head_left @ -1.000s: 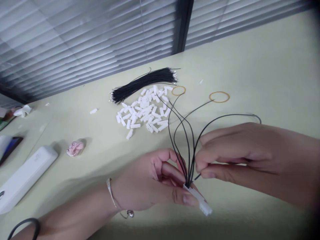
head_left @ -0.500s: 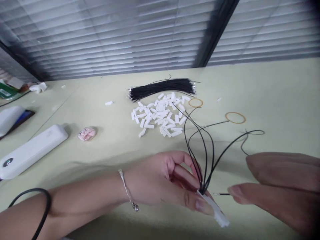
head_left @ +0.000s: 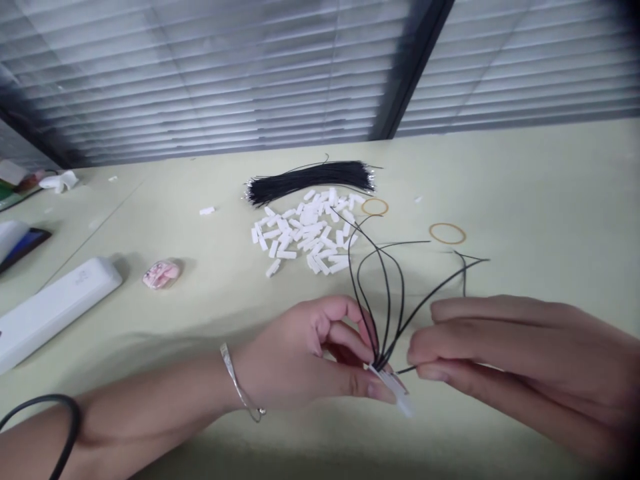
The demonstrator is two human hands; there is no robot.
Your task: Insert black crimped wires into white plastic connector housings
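Note:
My left hand point(head_left: 320, 360) pinches a white connector point(head_left: 393, 387) between thumb and fingers. Several black wires point(head_left: 387, 300) rise from the connector's upper end and fan out above it. Just right of it, my right hand point(head_left: 500, 360) is closed on a single black wire point(head_left: 406, 370), whose tip is at the connector's side; whether it is inside cannot be made out. Beyond the hands lies a pile of white connectors point(head_left: 310, 227), with a bundle of black wires point(head_left: 310, 180) behind it.
Two yellow rubber bands point(head_left: 447, 233) lie right of the pile. At the left are a pink object point(head_left: 161, 274), a white power bank point(head_left: 60, 310) and a blue-edged item point(head_left: 25, 248). A window with blinds point(head_left: 225, 73) borders the table's back.
My right hand has moved left, bringing its wire from a gap away up to the connector. The whole view has shifted, so the table items appear further left.

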